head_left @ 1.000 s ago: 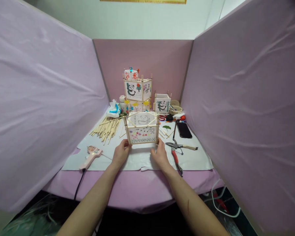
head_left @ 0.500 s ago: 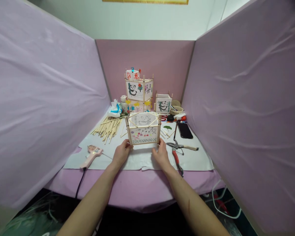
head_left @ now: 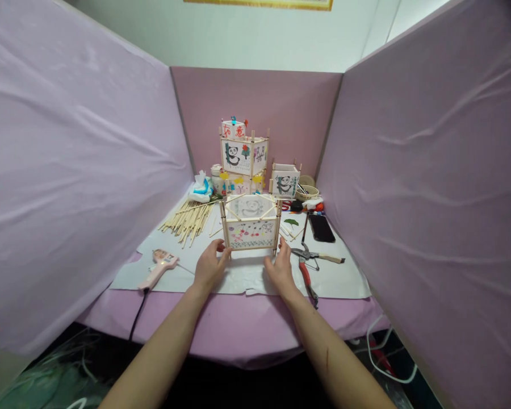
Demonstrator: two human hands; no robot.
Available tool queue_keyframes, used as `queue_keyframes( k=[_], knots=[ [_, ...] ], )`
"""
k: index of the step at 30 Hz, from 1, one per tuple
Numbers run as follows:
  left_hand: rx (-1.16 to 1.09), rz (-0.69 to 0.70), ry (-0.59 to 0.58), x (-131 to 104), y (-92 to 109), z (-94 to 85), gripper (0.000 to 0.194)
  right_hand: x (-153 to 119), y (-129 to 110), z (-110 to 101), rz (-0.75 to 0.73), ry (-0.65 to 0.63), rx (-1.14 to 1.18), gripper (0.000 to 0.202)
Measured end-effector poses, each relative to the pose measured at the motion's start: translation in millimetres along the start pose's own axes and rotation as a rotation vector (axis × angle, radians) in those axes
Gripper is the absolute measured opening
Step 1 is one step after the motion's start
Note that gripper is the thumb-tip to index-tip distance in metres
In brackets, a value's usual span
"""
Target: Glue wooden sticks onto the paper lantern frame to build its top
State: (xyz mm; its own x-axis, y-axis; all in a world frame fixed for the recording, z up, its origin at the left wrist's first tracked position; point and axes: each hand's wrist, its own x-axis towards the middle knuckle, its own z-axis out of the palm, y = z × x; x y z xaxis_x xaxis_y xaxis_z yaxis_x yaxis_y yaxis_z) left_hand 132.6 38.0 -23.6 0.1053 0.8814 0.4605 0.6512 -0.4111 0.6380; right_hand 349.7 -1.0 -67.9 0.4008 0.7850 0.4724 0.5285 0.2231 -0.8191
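Note:
A paper lantern point(head_left: 251, 233) with a thin stick frame stands upright in front of me, its white panel drawn with flowers and dots. Sticks cross its open top corners, and a panda drawing shows on the far panel. My left hand point(head_left: 212, 266) holds the foot of its left front post between thumb and fingers. At the right front post, my right hand point(head_left: 279, 269) has its curled fingers and thumb around the foot. The fingertips are partly hidden, so how firmly each hand grips does not show.
Left lie a pink glue gun point(head_left: 158, 270) and a heap of bamboo sticks point(head_left: 189, 221). On the right are pruning shears point(head_left: 309, 257) and a phone point(head_left: 321, 228). Behind stand a tiered paper lantern point(head_left: 238, 156), a smaller panda lantern point(head_left: 285, 180) and a tissue pack point(head_left: 201, 188).
The whole view has shifted slightly, with the lantern keeping its place on the table. My left fingers have loosened a little at the post; my right hand has barely moved.

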Motion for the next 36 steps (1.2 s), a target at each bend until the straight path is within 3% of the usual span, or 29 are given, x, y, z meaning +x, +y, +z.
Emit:
queue_keyframes(
  k=[6, 14, 24, 30, 36],
  knots=[
    [-0.004, 0.095, 0.241, 0, -6, -0.9, 0.027, 0, -1, -2, -0.004, -0.023, -0.014, 0.072],
    [-0.013, 0.168, 0.278, 2, -8, 0.1, 0.017, 0, 1, -1, -0.047, 0.009, -0.006, 0.07],
    [0.0, 0.136, 0.207, -1, -4, 1.8, 0.017, 0, 0, -1, -0.055, 0.01, 0.001, 0.068],
    [-0.109, 0.029, 0.042, -2, -7, 9.5, 0.027, 0, 1, 0, -0.067, 0.006, -0.028, 0.065],
    [-0.071, -0.037, -0.041, -1, -8, 12.0, 0.026, 1, 3, 0, -0.043, -0.01, 0.008, 0.064]
  ],
)
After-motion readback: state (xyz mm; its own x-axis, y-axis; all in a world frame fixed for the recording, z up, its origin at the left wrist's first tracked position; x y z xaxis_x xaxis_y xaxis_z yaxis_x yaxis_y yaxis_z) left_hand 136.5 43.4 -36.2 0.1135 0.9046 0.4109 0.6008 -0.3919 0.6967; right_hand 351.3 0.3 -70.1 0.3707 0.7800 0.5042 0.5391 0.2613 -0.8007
